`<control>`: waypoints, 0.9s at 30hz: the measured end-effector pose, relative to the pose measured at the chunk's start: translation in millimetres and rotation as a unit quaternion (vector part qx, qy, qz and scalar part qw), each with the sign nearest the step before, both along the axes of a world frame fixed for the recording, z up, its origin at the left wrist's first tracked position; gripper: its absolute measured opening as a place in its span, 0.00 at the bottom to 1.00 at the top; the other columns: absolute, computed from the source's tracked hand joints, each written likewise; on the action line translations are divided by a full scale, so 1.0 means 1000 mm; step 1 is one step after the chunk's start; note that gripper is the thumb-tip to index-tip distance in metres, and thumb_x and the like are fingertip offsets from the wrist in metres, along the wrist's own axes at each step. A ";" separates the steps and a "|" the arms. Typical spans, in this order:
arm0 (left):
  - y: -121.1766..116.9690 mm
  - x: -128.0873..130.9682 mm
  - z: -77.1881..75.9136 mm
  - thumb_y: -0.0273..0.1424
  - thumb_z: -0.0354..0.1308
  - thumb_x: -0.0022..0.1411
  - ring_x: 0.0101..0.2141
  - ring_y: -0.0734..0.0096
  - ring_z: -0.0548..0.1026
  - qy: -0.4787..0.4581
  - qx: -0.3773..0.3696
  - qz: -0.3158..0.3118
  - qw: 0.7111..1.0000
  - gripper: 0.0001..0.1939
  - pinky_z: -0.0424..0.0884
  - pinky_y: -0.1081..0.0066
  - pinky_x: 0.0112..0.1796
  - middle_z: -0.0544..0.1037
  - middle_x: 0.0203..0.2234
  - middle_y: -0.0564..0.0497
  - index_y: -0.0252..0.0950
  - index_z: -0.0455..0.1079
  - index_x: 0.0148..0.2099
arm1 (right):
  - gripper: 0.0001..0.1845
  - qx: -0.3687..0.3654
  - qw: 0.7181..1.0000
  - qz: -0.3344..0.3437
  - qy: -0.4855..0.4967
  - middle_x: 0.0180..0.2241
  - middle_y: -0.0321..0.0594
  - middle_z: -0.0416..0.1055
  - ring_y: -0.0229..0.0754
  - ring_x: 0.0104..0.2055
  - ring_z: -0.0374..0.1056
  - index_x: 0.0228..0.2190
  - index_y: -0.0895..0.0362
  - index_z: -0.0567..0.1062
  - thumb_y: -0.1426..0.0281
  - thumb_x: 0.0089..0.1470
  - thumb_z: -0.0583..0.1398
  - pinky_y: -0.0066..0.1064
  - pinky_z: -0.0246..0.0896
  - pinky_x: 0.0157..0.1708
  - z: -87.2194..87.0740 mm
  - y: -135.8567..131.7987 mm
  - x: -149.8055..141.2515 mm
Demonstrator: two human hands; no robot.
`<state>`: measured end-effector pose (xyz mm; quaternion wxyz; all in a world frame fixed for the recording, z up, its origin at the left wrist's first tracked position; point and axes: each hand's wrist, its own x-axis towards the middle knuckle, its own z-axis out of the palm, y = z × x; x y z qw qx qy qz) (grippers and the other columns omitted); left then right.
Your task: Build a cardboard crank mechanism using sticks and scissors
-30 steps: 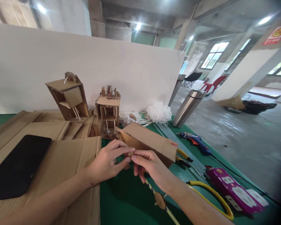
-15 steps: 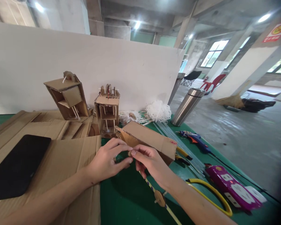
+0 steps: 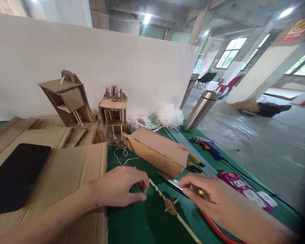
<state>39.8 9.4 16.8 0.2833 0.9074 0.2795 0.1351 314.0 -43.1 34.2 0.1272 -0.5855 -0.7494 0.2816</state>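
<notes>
My right hand (image 3: 205,193) grips a pair of scissors (image 3: 170,180) by the blade end, thumb and fingers pinching near the pivot. The blades point up and left, and a red handle trails below the hand. My left hand (image 3: 127,186) hovers over the green tabletop with curved fingers, thumb and forefinger apart, and I see nothing between them. Between the hands lies a thin pale stick (image 3: 185,227) with dark marks, carrying a small cardboard disc (image 3: 170,206) crossed by a short peg. A cardboard box (image 3: 157,149) rests just beyond the hands.
Cardboard sheets (image 3: 86,162) with a black tablet (image 3: 17,176) cover the left. Behind stand two cardboard models (image 3: 66,98). White string (image 3: 123,157) curls near the box. On the right are a steel flask (image 3: 202,110), a glue gun (image 3: 209,147), clear rods and a purple power strip (image 3: 244,189).
My hands have parted; the small brown piece they pinched together is out of sight. The right hand moved right and down and took hold of the scissors. The view shifted slightly.
</notes>
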 end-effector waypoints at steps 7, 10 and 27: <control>-0.016 0.012 -0.013 0.36 0.71 0.52 0.40 0.60 0.75 0.064 0.026 -0.058 0.996 0.13 0.68 0.67 0.39 0.77 0.34 0.52 0.42 0.75 0.40 | 0.16 0.004 0.990 -0.049 -0.133 0.47 0.46 0.74 0.56 0.49 0.70 0.43 0.45 0.75 0.60 0.50 0.60 0.44 0.64 0.46 -0.056 -0.027 0.078; -0.015 0.010 -0.012 0.36 0.70 0.52 0.42 0.59 0.74 0.079 0.002 -0.063 0.995 0.17 0.67 0.66 0.42 0.76 0.37 0.52 0.42 0.74 0.44 | 0.19 0.028 0.988 -0.062 -0.137 0.47 0.45 0.74 0.55 0.50 0.70 0.44 0.49 0.74 0.63 0.47 0.59 0.41 0.65 0.47 -0.061 -0.029 0.077; -0.019 0.014 -0.015 0.31 0.63 0.58 0.37 0.64 0.74 0.065 0.018 -0.055 0.996 0.05 0.67 0.68 0.39 0.76 0.32 0.53 0.37 0.70 0.36 | 0.25 -0.052 0.976 -0.154 -0.146 0.42 0.47 0.79 0.55 0.41 0.76 0.43 0.55 0.74 0.53 0.50 0.57 0.39 0.72 0.40 -0.039 -0.055 0.078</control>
